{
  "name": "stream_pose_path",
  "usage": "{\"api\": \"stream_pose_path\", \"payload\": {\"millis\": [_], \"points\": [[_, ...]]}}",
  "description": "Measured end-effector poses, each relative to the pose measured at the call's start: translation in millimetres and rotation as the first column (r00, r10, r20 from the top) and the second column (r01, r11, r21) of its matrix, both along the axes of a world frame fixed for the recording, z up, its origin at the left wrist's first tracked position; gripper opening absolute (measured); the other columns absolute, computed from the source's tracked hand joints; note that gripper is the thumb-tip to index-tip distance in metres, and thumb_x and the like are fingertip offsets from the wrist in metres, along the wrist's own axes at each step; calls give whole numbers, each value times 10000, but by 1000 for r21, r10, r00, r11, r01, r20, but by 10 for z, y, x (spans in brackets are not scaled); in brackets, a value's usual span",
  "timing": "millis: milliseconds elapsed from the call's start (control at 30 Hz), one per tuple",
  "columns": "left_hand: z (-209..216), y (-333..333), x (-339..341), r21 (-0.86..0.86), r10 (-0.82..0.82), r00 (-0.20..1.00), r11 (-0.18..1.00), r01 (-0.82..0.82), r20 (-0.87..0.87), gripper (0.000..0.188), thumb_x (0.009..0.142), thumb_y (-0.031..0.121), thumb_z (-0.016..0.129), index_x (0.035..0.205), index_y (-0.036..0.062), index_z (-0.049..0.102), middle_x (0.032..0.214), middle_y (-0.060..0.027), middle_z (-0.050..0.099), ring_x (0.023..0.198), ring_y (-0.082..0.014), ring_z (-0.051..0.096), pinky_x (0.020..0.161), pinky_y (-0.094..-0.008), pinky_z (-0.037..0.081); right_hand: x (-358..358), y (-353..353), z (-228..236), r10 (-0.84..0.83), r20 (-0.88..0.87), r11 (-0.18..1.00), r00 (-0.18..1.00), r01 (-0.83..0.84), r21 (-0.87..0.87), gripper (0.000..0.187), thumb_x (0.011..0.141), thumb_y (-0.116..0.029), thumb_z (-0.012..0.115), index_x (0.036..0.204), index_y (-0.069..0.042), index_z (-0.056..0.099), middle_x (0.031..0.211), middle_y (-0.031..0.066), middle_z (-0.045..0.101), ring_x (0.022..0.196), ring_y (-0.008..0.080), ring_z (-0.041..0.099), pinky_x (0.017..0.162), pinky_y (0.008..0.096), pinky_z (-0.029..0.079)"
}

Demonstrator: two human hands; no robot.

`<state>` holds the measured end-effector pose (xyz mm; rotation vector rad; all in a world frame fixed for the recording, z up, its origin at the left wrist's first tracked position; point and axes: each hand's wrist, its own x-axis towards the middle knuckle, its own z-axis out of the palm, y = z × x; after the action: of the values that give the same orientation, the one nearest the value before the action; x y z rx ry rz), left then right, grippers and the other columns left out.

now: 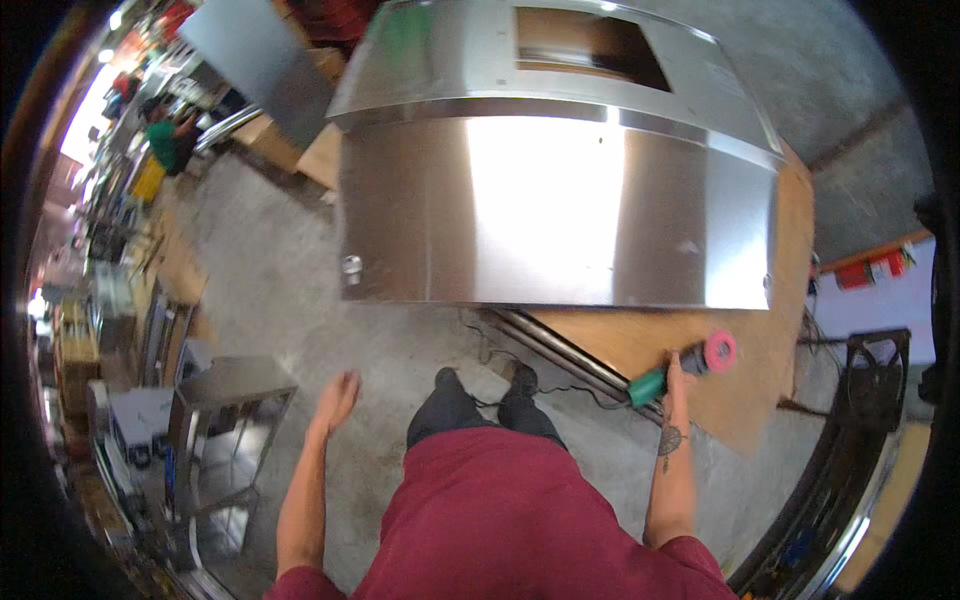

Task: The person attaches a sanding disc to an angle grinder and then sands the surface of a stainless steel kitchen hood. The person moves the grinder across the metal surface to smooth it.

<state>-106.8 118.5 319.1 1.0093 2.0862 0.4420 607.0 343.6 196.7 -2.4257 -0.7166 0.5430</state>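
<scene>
My right hand is wrapped around a green and black angle grinder with a pink disc on its far end. The tool is over the near right part of a wooden board, and a dark cord trails left from its green end. My left hand hangs over the floor on the left, its fingers loosely bent and nothing visible in them. Ahead of me a large shiny sheet-metal hood-like piece rests on the board. Its upper face has a rectangular cutout.
Metal tubes run under the board's near edge. A steel frame stand is at the left, near cluttered shelving. Far left, a person in green works. A black metal frame stands at the right. The cord crosses the floor near my feet.
</scene>
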Motion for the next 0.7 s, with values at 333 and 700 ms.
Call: {"api": "stream_pose_path", "payload": {"millis": [333,700], "points": [[1016,1997,-1147,581,-52,874,727,365,-483,258,1108,102,628,1331,0,705,1267,-227,742,1152,-437,715,998,-483,563,-529,-223,112,69,-186,910,980,15,415,441,963,-204,831,1283,73,710,1171,102,755,994,212,697,906,412,579],[-310,2050,-2940,-329,-738,648,575,749,187,369,1107,292,657,1228,-57,669,1128,-303,752,1027,-424,737,887,-514,561,-2834,-751,1702,-200,-293,835,935,319,447,454,995,-195,822,1380,-5,674,1181,58,704,1064,189,661,990,344,522]]}}
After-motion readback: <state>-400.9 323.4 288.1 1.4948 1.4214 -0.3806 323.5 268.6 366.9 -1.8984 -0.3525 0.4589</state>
